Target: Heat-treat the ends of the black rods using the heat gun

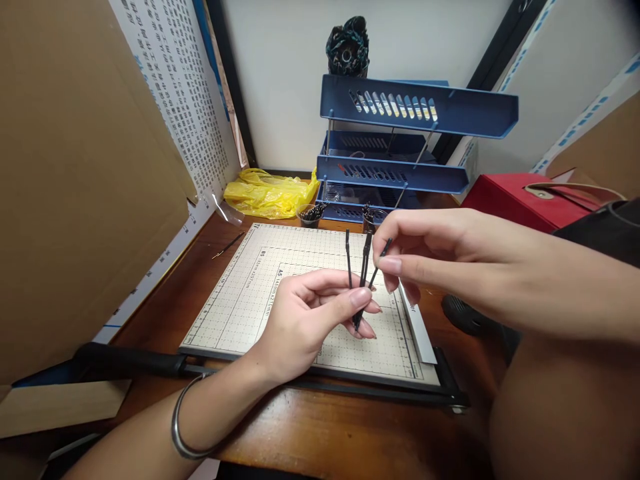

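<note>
My left hand (307, 320) is closed in a pinch on several thin black sticks (367, 253), which fan out upward between thumb and fingers. My right hand (445, 257) pinches the upper part of one more thin black stick (374, 275), tilted to the right, its lower end at my left fingertips. Exactly what kind of sticks they are, I cannot make out. Both hands are above a cream gridded paper trimmer (225, 310). Behind it stand two small clear cups, one on the left (310, 219) and one on the right (369, 223), with similar black pieces in them.
The trimmer's black handle (135, 360) sticks out at the left. A yellow plastic bag (270, 193) and a blue tiered tray rack (420, 107) stand at the back. One thin dark stick (229, 245) lies on the wooden table (350, 427). A red box (525, 200) is at the right.
</note>
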Demonstrator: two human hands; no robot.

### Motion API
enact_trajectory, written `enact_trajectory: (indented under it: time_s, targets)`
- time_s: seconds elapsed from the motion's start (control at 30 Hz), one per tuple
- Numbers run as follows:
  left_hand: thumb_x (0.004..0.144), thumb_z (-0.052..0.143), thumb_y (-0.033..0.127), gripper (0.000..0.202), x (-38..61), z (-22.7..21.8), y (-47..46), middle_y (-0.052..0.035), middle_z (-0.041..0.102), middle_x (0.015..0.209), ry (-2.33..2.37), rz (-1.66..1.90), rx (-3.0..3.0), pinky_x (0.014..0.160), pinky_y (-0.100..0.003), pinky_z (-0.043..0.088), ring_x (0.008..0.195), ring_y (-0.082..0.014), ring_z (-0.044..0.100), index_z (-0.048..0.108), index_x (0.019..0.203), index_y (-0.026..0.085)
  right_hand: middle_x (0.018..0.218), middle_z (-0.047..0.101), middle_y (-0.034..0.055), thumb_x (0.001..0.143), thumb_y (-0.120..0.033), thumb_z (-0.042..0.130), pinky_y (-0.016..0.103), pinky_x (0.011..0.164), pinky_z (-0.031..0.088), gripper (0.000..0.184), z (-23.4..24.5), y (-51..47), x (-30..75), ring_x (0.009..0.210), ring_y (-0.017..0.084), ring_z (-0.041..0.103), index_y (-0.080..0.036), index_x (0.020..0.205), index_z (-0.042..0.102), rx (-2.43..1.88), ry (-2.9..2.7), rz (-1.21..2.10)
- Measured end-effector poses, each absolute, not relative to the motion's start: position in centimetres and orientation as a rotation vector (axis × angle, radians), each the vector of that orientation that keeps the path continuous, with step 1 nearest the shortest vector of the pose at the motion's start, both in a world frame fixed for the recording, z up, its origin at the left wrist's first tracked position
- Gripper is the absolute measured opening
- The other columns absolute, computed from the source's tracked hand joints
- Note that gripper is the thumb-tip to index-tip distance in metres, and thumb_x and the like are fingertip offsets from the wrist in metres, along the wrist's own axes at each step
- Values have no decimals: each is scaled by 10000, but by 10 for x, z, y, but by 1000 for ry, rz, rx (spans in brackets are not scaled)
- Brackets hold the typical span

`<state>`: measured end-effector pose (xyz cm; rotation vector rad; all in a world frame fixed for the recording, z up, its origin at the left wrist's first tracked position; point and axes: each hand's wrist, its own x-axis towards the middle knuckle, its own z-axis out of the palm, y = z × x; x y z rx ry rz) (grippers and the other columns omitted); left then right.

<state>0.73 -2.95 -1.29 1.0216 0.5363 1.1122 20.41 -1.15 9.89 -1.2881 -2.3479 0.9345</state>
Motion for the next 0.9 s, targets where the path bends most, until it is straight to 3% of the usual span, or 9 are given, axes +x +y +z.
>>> enact_trajectory:
  time_s: [0.23, 0.43, 0.63, 0.9]
  targets:
    - [866, 831, 245, 120, 7, -10, -30, -34, 790, 801, 591, 1108, 1039, 594, -160, 587, 603, -105, 730, 788, 909, 142, 861, 645, 25, 1007, -499, 541, 286, 728, 463, 324, 98, -9, 203, 790, 162, 588, -216, 882, 640, -1243, -2359, 930]
    - [859, 834, 268, 154, 7, -10, -29, -51, 789, 798, 632, 1136, 1061, 592, -187, 595, 593, -121, 725, 782, 902, 130, 927, 686, 25, 1006, -519, 542, 303, 737, 463, 305, 94, -7, 209, 834, 176, 614, -245, 993, 676, -1295, -2304, 880]
    - [871, 825, 223, 76, 5, -9, -28, -12, 786, 790, 588, 1138, 1045, 604, -154, 593, 590, -87, 718, 789, 893, 159, 870, 667, 9, 1017, -508, 528, 295, 732, 454, 330, 95, -6, 206, 807, 157, 605, -230, 899, 663, -1228, -2360, 899]
    - [836, 847, 229, 132, 4, -6, -30, -41, 777, 754, 616, 1139, 1059, 561, -178, 590, 554, -114, 709, 769, 862, 126, 886, 683, 26, 1029, -531, 501, 294, 785, 481, 372, 96, -10, 207, 833, 167, 626, -223, 914, 675, -1216, -2332, 827]
